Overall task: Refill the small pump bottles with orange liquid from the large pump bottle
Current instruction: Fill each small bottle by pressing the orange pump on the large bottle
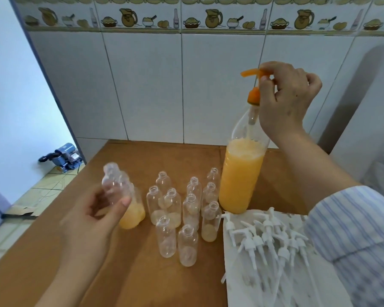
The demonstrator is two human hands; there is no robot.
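On the brown counter (124,273), the large pump bottle (242,171) is standing upright beside a cluster of uncapped small bottles (186,209). Right hand (286,100) is pinching its orange pump head (252,73). Left hand (93,216) is gripping a tilted small bottle (124,196) holding some orange liquid. White pumps (266,238) are lying on a white cloth (248,284) nearby.

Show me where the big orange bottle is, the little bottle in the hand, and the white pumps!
big orange bottle (242,178), head view, on its liquid-filled body.
little bottle (120,187), head view, on its clear upper body.
white pumps (268,238), head view, on one pump's collar.
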